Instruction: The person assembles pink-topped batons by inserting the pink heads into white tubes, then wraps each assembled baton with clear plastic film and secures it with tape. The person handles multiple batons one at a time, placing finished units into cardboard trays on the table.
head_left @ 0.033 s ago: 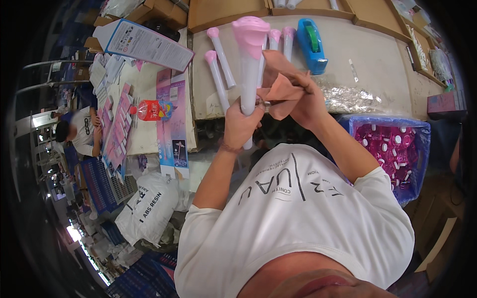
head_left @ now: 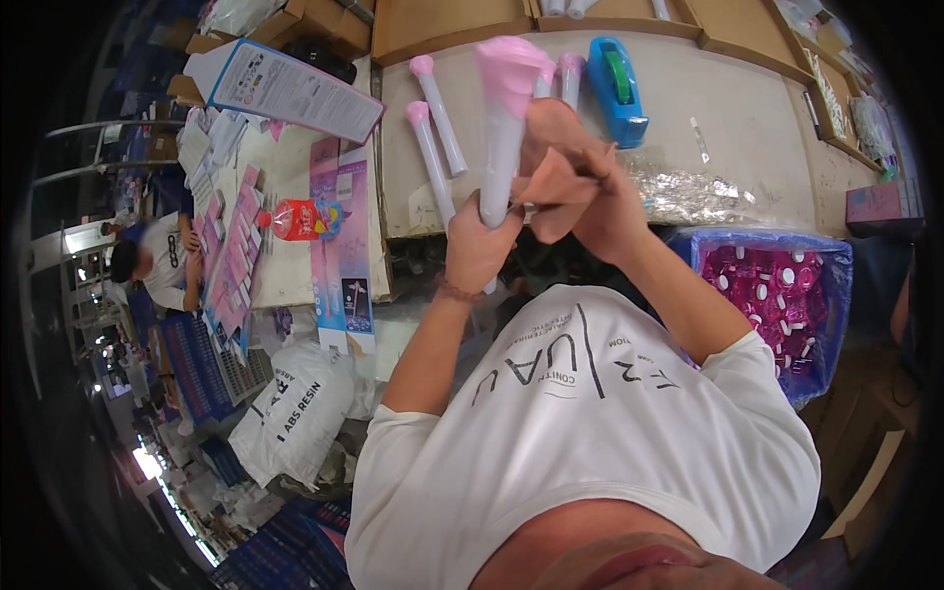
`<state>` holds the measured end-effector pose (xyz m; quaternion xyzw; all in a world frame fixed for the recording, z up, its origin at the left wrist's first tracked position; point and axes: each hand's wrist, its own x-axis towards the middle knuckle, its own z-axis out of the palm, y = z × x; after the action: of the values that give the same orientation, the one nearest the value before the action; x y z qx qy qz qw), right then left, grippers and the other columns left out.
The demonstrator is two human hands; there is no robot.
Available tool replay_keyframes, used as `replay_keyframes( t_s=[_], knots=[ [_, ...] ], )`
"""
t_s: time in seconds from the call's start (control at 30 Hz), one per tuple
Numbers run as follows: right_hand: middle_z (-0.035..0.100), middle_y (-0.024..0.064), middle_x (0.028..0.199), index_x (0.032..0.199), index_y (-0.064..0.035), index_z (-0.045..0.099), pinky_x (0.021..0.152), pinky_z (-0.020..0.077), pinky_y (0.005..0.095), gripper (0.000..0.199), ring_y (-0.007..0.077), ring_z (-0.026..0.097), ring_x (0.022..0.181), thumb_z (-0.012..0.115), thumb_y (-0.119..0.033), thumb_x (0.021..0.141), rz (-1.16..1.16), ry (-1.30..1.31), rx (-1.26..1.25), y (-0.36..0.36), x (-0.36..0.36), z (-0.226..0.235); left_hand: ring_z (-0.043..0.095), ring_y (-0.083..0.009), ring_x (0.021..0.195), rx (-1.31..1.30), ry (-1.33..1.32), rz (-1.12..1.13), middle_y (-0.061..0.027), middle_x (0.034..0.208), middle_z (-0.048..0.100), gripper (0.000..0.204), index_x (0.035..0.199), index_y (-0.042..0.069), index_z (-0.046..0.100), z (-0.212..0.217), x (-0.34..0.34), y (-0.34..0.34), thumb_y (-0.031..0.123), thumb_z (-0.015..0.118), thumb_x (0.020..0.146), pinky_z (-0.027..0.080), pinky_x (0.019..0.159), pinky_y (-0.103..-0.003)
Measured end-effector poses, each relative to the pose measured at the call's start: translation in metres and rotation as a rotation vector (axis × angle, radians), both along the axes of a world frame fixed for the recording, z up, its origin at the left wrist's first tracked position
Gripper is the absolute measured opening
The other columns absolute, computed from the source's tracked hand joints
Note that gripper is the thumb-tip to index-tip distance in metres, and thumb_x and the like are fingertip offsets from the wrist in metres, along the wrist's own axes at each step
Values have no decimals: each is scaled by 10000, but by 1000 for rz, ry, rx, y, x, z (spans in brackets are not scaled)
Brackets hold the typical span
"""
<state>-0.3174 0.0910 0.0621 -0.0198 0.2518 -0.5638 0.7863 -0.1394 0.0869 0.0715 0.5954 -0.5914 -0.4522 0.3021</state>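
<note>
My left hand [head_left: 480, 241] is closed around the lower part of a white toy wand [head_left: 503, 128] with a pink sculpted head. The wand stands tilted, head toward the far side of the table. A brownish-pink cloth [head_left: 559, 187] is bunched in my right hand [head_left: 615, 211], right beside the wand's shaft; whether it touches the shaft I cannot tell. On the table left of the held wand lie two similar pink-headed wands, a nearer wand [head_left: 430, 147] and a farther wand [head_left: 442, 118]. Another wand [head_left: 570, 84] lies behind, partly hidden by the cloth.
A blue tape dispenser [head_left: 619, 93] stands at the far right. Cardboard trays [head_left: 452, 18] line the back edge. A blue crate [head_left: 831, 324] of pink bottles with white caps sits to my right. At left are a red-labelled bottle [head_left: 293, 218], printed boxes and a seated co-worker [head_left: 162, 256].
The wand's head has shifted slightly right and is blurred. The cloth has changed shape a little in my right hand. Both hands keep their hold.
</note>
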Motion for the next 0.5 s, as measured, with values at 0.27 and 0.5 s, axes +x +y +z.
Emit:
replay_keyframes(
  t_s=[0.27,0.5],
  knots=[
    [535,23,807,1107,-110,471,584,430,213,458,79,499,633,448,-536,944,-181,608,-270,2,27,20,639,-323,622,-172,-132,-153,-180,717,641,224,915,-9,570,-5,-36,11,105,691,764,500,548,-378],
    [545,84,1003,1310,-70,318,650,481,249,675,137,556,781,540,-548,889,-187,408,-597,-24,-4,40,609,-135,566,333,95,-328,-74,702,626,154,881,-12,592,-7,-30,8,95,659,793,482,521,-295]
  ],
)
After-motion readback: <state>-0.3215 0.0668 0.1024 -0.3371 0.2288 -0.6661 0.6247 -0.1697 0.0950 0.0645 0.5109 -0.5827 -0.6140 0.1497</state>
